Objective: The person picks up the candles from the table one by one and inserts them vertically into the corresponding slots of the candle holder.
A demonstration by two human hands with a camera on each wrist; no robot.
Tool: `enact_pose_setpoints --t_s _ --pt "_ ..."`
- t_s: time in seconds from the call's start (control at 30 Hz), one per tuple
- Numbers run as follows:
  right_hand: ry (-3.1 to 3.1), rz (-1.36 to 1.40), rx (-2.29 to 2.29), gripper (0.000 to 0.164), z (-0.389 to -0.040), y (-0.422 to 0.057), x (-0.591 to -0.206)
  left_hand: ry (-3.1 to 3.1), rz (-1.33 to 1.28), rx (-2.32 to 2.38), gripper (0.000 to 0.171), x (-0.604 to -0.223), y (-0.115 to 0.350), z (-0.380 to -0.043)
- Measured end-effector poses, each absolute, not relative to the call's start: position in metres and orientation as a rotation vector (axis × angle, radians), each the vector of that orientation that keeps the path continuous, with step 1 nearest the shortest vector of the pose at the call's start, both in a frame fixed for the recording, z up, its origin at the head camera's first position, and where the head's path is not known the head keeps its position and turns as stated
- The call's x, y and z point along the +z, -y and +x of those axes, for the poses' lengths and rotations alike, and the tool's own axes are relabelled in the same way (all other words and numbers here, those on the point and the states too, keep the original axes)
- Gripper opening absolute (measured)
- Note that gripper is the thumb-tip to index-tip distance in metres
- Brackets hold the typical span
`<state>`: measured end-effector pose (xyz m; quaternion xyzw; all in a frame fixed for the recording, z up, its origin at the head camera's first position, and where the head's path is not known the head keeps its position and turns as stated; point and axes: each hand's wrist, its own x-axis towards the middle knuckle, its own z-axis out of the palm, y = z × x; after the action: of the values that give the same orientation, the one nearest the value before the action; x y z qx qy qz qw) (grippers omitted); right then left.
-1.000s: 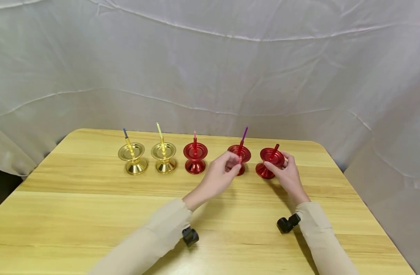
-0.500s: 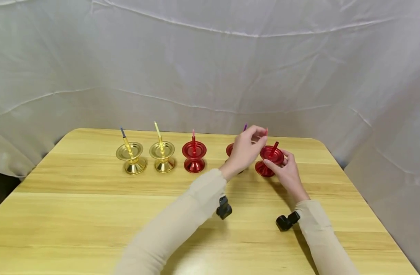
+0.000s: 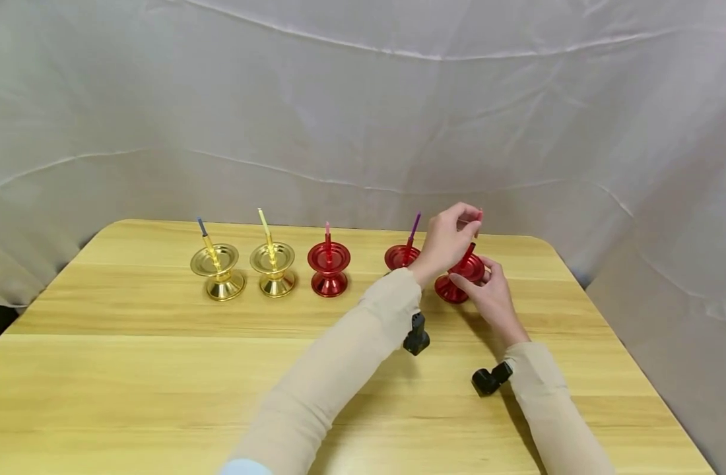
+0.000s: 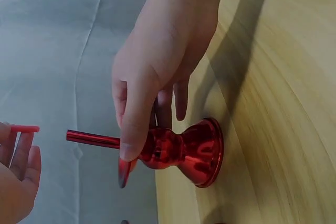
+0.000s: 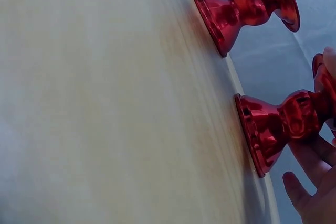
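Five candle holders stand in a row on the wooden table [image 3: 161, 369]. My left hand [image 3: 472, 219] pinches a short red candle [image 3: 479, 214] just above the rightmost red holder [image 3: 455, 289]. That red candle [image 4: 25, 128] lies level with the tip of the holder's red stem [image 4: 92, 138] in the left wrist view, a gap apart from it. My right hand [image 3: 474, 276] grips this holder's [image 4: 184, 150] dish between thumb and fingers. The same red holder [image 5: 278, 127] stands on the table with my right fingers [image 5: 310, 195] beside it.
Left of my hands stand a red holder with a purple candle [image 3: 402, 254], a red holder with a pink candle [image 3: 329, 264], and two gold holders [image 3: 272, 267] [image 3: 216, 270] with yellow and blue-tipped candles. A white cloth backdrop [image 3: 363, 119] hangs behind the table.
My left hand has risen from the purple-candle holder and moved right with the red candle, to above the rightmost holder. My right hand has stayed on that holder.
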<state>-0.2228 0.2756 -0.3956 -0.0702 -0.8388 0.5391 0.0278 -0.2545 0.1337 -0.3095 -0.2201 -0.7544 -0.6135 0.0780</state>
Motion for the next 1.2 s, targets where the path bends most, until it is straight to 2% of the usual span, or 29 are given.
enact_pose_setpoints --t_s 0.57,1.2 --pt "2.574 -0.228 1.693 0.087 -0.222 -0.274 -0.396 2.321 -0.599 -1.825 0.015 -0.326 -0.140 -0.265" --pt "2.569 -0.197 1.695 0.089 -0.225 -0.275 -0.399 2.340 -0.701 -1.690 0.017 -0.324 -0.142 -0.263"
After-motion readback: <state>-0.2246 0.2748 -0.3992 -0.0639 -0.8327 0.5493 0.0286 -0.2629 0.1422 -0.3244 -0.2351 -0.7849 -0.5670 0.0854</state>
